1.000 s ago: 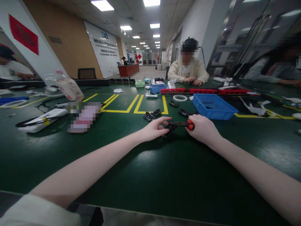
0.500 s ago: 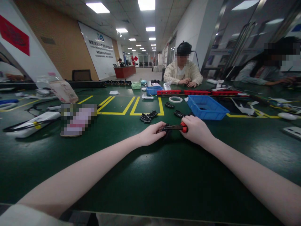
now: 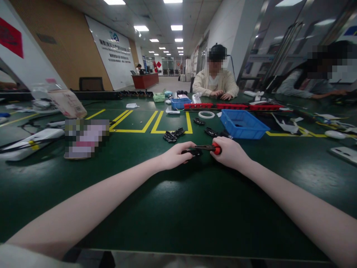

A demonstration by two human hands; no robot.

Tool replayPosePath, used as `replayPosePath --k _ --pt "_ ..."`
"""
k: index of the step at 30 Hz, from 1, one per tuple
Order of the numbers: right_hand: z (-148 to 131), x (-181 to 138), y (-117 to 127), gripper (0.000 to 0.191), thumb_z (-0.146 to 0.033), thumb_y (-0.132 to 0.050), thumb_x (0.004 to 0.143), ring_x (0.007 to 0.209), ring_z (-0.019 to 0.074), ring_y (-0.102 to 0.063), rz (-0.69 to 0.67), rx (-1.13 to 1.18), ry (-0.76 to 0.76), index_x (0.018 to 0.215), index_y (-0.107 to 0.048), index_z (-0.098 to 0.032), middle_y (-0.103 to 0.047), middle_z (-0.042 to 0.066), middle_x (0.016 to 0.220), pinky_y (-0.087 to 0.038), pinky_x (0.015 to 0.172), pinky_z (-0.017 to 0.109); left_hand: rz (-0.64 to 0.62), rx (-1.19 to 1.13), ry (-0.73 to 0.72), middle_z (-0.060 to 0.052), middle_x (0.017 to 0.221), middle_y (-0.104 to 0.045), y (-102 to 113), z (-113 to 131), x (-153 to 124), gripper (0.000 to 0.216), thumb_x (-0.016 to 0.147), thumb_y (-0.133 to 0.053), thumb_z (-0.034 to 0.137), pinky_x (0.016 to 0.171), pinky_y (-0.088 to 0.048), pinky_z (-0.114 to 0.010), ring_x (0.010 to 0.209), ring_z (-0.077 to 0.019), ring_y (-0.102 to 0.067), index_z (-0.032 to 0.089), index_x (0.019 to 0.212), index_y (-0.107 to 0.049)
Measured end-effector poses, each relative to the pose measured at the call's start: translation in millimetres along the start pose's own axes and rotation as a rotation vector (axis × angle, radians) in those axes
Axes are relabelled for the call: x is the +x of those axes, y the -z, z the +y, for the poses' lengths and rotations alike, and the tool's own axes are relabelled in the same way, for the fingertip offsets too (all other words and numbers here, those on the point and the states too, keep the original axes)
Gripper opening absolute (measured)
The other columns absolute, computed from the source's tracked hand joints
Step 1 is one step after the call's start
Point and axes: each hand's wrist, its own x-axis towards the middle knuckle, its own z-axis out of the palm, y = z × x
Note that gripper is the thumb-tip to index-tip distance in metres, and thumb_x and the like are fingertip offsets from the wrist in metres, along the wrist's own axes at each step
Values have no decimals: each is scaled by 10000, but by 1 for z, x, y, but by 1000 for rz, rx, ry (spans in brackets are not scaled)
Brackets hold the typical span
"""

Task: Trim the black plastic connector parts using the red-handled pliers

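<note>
My left hand [image 3: 178,154] is closed around a small black plastic part [image 3: 196,152], held just above the green table. My right hand [image 3: 231,152] grips long-nose pliers [image 3: 205,147] by their red handles. The jaws point left and reach the upper edge of the black part near my left fingertips; whether they clamp anything is too small to tell. Beyond my left hand lies a small cluster of similar black parts [image 3: 173,134]. Another black part [image 3: 211,131] lies behind my right hand, and one more [image 3: 199,121] sits farther back.
A blue bin [image 3: 245,128] stands beyond my right hand, with a white ring [image 3: 206,114] to its left. Left are a white power strip [image 3: 33,144], a pixelated flat item [image 3: 87,139] and a tilted bottle [image 3: 67,102]. A person [image 3: 216,80] sits across the green table [image 3: 178,208].
My left hand has turned the black part, so more of its length shows, lying nearly level. The pliers stay at its upper edge. The whole view has shifted slightly.
</note>
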Motion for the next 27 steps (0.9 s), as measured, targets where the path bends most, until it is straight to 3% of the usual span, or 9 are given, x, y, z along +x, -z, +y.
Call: replayPosePath --k 10,17,27 --pt "-7 -2 5 152 -218 -578 710 651 164 -488 -143 120 109 674 -431 -213 -536 18 704 -380 587 276 -28 19 58 -8 723 -528 3 12 -2 348 810 -346 220 482 -373 -184 586 -103 -460 98 975 -628" --pt "0 -1 5 146 -238 -552 709 643 164 -476 -143 154 119 654 -419 -215 -522 18 686 -365 578 279 -8 56 49 -34 834 -597 4 5 1 346 845 -358 266 605 -444 -218 766 -148 -544 113 930 -656" --pt "5 0 5 142 -273 -544 704 626 157 -481 -153 176 111 646 -429 -212 -525 18 683 -371 573 278 -7 -19 127 -13 787 -583 6 6 0 341 856 -369 289 583 -428 -203 723 -132 -540 133 942 -660"
